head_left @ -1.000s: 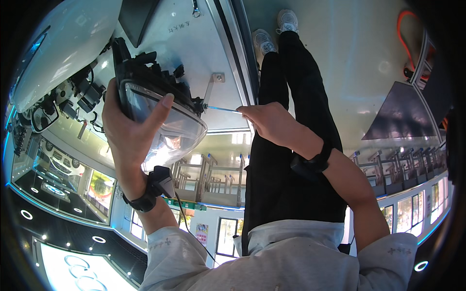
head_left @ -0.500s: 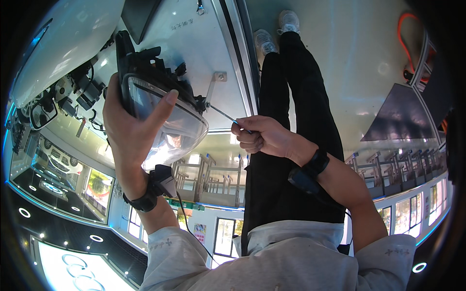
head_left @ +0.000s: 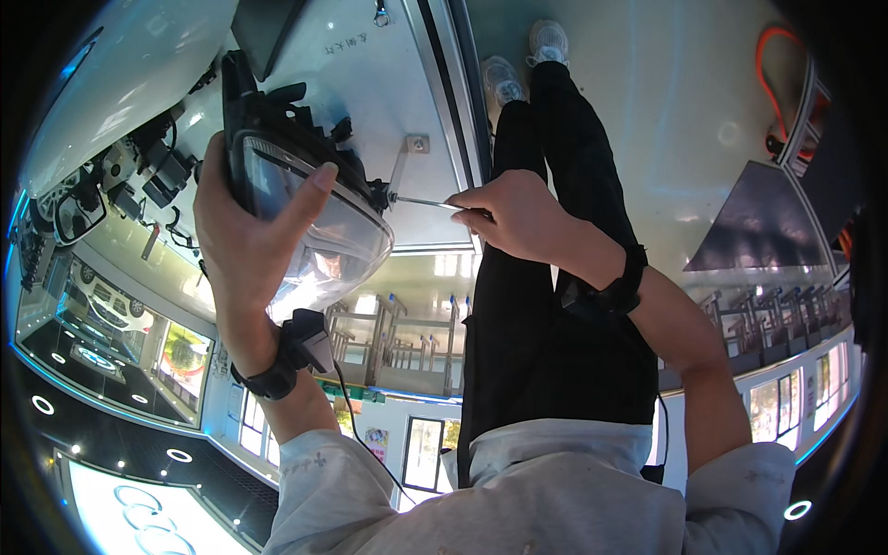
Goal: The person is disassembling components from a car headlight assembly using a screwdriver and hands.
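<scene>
A car headlight [head_left: 356, 236] with a clear lens and a black housing is held up over the white board. My left hand [head_left: 248, 236] grips it, with the thumb lying across the lens and the other fingers hidden behind the left side. My right hand [head_left: 525, 215] is closed on a slim metal-shafted hand tool [head_left: 425, 202]. The tool's tip meets a small fitting [head_left: 381, 194] on the headlight's right edge, and the shaft runs nearly level. Its grip end is hidden inside my fingers, so its exact kind does not show.
A glossy white car body panel [head_left: 139, 83] fills the upper left, with black parts and wiring [head_left: 157, 171] below it. A wrench [head_left: 381, 13] lies on the white board [head_left: 370, 83] at the top. Metal racks [head_left: 398, 342] stand beyond. An orange hose [head_left: 763, 79] hangs at right.
My right hand has moved up and slightly right, swinging the tool from a downward slant to nearly level. The left hand and headlight have barely shifted.
</scene>
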`<state>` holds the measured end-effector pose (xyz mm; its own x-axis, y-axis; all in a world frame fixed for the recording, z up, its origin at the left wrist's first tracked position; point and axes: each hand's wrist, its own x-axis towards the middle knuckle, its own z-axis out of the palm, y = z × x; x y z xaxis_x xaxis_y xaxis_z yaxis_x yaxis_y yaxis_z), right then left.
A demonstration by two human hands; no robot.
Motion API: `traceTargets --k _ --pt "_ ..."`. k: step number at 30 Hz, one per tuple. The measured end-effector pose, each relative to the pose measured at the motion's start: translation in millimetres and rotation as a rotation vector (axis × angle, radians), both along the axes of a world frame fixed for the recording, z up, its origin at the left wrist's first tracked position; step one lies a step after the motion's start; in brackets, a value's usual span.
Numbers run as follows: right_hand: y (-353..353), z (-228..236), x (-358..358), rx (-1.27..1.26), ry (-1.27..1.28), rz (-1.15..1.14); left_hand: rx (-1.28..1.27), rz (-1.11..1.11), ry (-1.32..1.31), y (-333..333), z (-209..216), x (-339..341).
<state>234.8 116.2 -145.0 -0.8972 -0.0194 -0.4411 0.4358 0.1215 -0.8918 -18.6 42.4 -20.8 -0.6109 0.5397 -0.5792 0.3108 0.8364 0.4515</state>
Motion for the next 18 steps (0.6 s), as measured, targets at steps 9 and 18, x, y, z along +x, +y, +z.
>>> traceTargets --k 9,18 --pt "-12 3 -9 -1.462 -0.716 -0.555 0.043 0.04 -0.029 2 -2 0" --pt "-26 -4 -4 -1.583 -0.712 -0.48 0.038 0.021 -0.023 3 -1 1"
